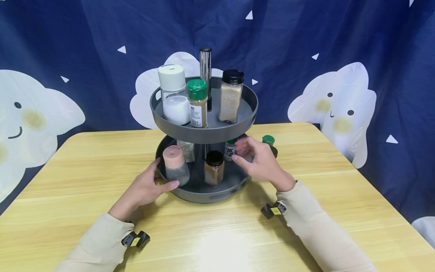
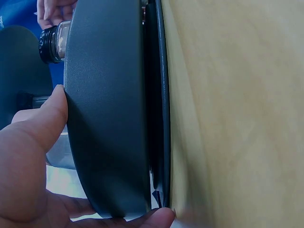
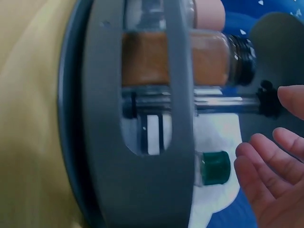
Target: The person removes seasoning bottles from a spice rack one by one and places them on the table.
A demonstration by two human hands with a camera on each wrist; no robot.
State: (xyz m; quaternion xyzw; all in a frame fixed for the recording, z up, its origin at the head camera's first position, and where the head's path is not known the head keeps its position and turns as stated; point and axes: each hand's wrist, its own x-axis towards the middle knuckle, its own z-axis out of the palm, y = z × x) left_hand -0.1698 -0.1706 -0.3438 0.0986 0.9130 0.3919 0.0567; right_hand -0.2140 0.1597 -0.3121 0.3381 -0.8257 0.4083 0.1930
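Observation:
A dark grey two-tier spice rack stands on the table. My left hand (image 1: 144, 187) grips the left side of its lower tray (image 1: 190, 195), thumb at the rim beside a pink-capped jar (image 1: 176, 168) and fingers round the outer wall. In the left wrist view, the fingertips (image 2: 161, 217) reach the tray's bottom edge. My right hand (image 1: 259, 158) is above the lower tray's right side, holding nothing. Its parted fingers are near a small green-capped spice bottle (image 3: 216, 167). A black-capped jar of brown powder (image 1: 214, 170) stands at the lower tray's front.
The upper tray (image 1: 204, 133) holds a white-capped jar (image 1: 174, 94), a green-capped bottle (image 1: 198, 102) and a black-capped jar (image 1: 231, 96). A metal post (image 1: 205, 64) rises through the trays. Behind my right hand, another green cap (image 1: 268, 139) shows on the table.

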